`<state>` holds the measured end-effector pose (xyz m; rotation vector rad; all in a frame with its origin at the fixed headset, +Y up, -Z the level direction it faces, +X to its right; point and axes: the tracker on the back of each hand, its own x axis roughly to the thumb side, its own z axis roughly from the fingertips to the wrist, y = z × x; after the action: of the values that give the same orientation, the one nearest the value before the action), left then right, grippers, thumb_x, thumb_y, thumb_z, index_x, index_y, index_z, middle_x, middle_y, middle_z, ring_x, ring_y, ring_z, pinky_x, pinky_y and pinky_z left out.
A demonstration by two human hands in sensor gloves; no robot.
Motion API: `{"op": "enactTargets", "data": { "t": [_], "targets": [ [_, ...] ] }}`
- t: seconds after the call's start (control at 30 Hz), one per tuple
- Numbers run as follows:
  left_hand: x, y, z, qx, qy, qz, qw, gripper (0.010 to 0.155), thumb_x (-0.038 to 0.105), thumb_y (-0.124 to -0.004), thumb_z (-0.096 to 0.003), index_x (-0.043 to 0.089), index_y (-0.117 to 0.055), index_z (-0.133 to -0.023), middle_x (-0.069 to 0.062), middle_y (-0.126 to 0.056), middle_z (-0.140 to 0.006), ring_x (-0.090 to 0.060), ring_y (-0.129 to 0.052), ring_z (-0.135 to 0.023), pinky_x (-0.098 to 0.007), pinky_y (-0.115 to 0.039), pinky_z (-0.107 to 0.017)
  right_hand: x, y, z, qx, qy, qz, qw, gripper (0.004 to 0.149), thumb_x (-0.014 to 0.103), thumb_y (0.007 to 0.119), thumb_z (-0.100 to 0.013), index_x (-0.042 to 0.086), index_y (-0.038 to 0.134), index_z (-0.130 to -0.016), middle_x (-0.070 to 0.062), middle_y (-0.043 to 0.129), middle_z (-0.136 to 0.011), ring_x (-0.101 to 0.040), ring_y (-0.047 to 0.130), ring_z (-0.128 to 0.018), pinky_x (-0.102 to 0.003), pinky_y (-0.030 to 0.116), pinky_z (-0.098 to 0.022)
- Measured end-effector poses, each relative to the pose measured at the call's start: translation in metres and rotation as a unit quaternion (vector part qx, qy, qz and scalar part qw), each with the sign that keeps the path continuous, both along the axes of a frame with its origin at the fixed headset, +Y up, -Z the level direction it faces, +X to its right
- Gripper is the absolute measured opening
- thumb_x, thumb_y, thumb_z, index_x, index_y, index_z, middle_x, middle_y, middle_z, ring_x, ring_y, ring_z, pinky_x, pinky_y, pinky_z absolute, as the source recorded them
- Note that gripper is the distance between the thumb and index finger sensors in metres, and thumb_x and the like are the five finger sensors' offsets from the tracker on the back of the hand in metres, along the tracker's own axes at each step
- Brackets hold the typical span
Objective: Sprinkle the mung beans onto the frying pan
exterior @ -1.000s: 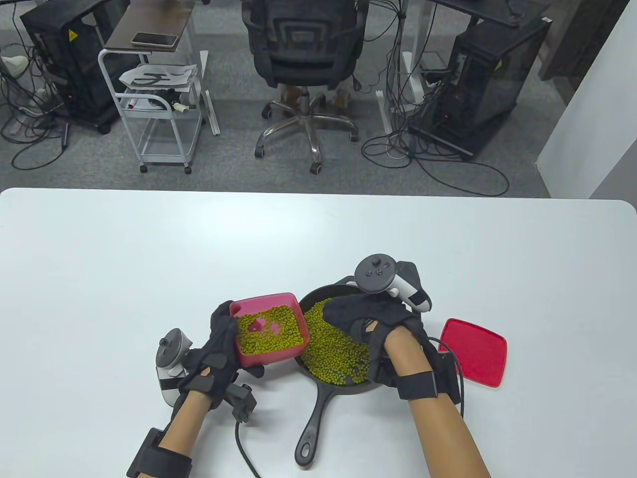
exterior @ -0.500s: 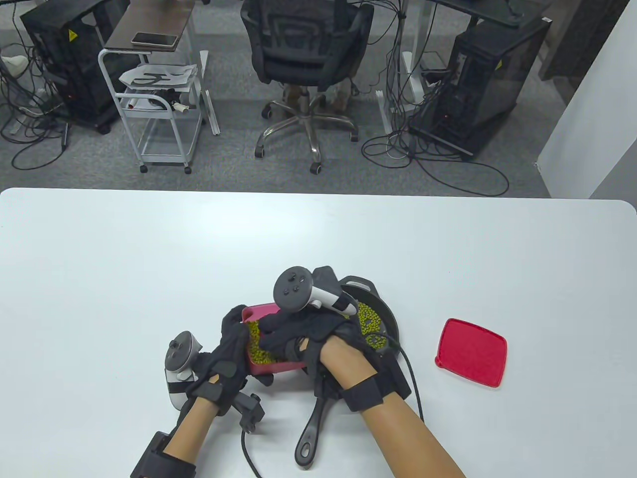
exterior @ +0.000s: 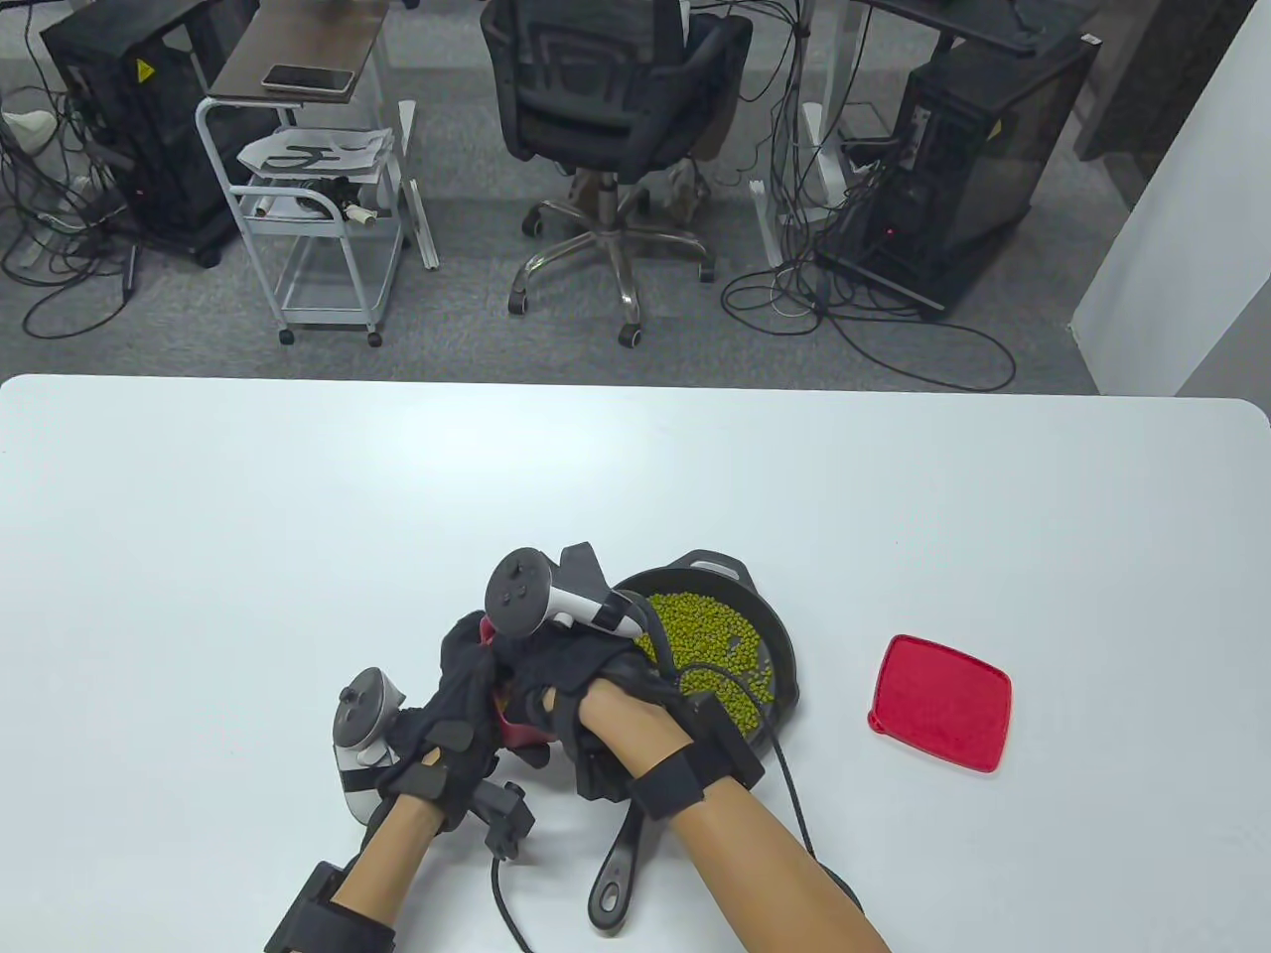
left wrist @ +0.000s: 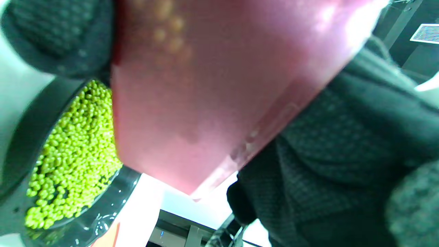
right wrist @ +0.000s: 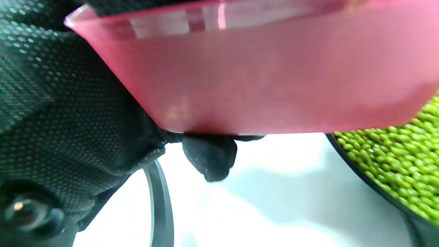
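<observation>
A black frying pan (exterior: 784, 650) sits on the white table, its handle (exterior: 616, 874) pointing toward me. Green mung beans (exterior: 705, 635) cover its floor; they also show in the left wrist view (left wrist: 75, 151) and the right wrist view (right wrist: 404, 151). My left hand (exterior: 467, 695) grips a red container (exterior: 516, 732) just left of the pan, held off the table (left wrist: 205, 85) (right wrist: 274, 85). My right hand (exterior: 556, 665) lies over the container's mouth with its fingers reaching in. The container's contents and the right fingertips are hidden.
A red lid (exterior: 938, 703) lies flat on the table right of the pan. Glove cables trail over the pan's near rim (exterior: 755, 715). The white table (exterior: 298, 496) stretches far back; an office chair (exterior: 606, 99) and carts stand beyond it.
My right hand moved left from over the pan to over the container, uncovering the beans in the pan. My left hand kept its grip on the container, which shifted slightly left.
</observation>
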<state>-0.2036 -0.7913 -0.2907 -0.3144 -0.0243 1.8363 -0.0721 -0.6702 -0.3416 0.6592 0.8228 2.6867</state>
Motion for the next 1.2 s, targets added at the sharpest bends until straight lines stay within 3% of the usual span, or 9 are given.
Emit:
{"op": "enactTargets", "data": {
  "t": [0.17,0.33,0.6,0.77,0.93,1.2],
  "targets": [
    [-0.001,0.0,-0.001,-0.007,0.0,-0.001,1.0,0.082,0.072,-0.054,-0.0477,0.033,-0.015,-0.108,-0.021,-0.046,-0.11,-0.044,-0.094,-0.058,-0.044,-0.094,-0.029,0.004,-0.002,-0.003,0.034,-0.009,-0.032,0.999,0.048,0.015,0.099,-0.043,0.016,0.082,-0.089,-0.014,0.085,-0.088,-0.042,0.094,-0.06,-0.03,0.095,-0.033],
    [-0.001,0.002,-0.003,-0.007,-0.009,-0.004,1.0,0.082,0.072,-0.055,-0.0476,0.033,-0.015,-0.108,-0.021,-0.046,-0.11,-0.044,-0.094,-0.058,-0.044,-0.094,-0.029,0.017,0.0,-0.012,0.009,-0.028,-0.071,0.997,0.038,0.011,0.097,-0.044,0.018,0.089,-0.081,-0.012,0.089,-0.086,-0.041,0.096,-0.057,-0.029,0.095,-0.029],
    [-0.005,0.003,-0.004,-0.01,-0.007,-0.009,1.0,0.082,0.072,-0.055,-0.0477,0.033,-0.016,-0.109,-0.022,-0.047,-0.11,-0.044,-0.094,-0.058,-0.044,-0.094,-0.029,0.056,0.029,-0.031,0.027,-0.087,-0.136,0.986,0.036,0.011,0.096,-0.045,0.018,0.09,-0.08,-0.013,0.088,-0.087,-0.042,0.096,-0.058,-0.03,0.095,-0.03],
    [-0.008,0.003,-0.005,-0.015,-0.007,-0.01,1.0,0.082,0.072,-0.055,-0.0478,0.033,-0.016,-0.109,-0.022,-0.047,-0.11,-0.044,-0.095,-0.057,-0.044,-0.094,-0.029,0.092,0.036,-0.047,0.034,-0.139,-0.162,0.976,0.036,0.011,0.096,-0.045,0.018,0.089,-0.08,-0.013,0.088,-0.087,-0.042,0.096,-0.058,-0.03,0.095,-0.03],
    [-0.011,0.003,-0.006,-0.016,-0.003,-0.008,1.0,0.082,0.072,-0.055,-0.0479,0.033,-0.016,-0.109,-0.023,-0.047,-0.11,-0.044,-0.095,-0.057,-0.044,-0.094,-0.029,0.126,0.024,-0.063,0.047,-0.188,-0.127,0.973,0.036,0.011,0.095,-0.046,0.018,0.089,-0.081,-0.013,0.087,-0.088,-0.042,0.095,-0.059,-0.031,0.095,-0.031],
    [-0.012,0.005,-0.006,-0.018,-0.001,-0.007,1.0,0.082,0.072,-0.055,-0.0478,0.033,-0.016,-0.109,-0.022,-0.047,-0.11,-0.044,-0.095,-0.057,-0.044,-0.094,-0.029,0.17,-0.012,-0.081,0.081,-0.238,-0.019,0.968,0.037,0.01,0.092,-0.048,0.018,0.088,-0.083,-0.013,0.084,-0.091,-0.043,0.092,-0.067,-0.034,0.094,-0.039]
  ]
}}
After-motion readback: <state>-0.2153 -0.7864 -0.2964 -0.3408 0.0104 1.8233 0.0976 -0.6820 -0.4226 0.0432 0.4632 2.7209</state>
